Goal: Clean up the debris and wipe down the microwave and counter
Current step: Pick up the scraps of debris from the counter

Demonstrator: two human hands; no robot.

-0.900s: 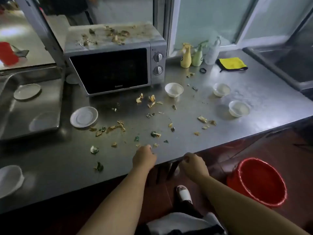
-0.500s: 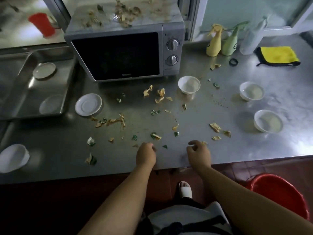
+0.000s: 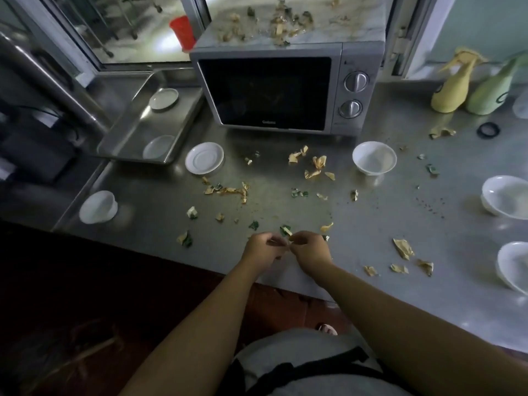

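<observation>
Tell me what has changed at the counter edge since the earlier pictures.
Both hands have moved forward from the counter edge and come together: the left hand and right hand now meet, fingers curled, by a green scrap. Whether either already holds a scrap is unclear. The debris on the microwave and counter, and the bowls, lie as before.

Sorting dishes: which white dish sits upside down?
The white saucer beside the steel tray, foot ring upward; the white bowls sit open side up.

Left hand [image 3: 261, 248] and right hand [image 3: 310, 248] have come together, fingertips touching.
</observation>
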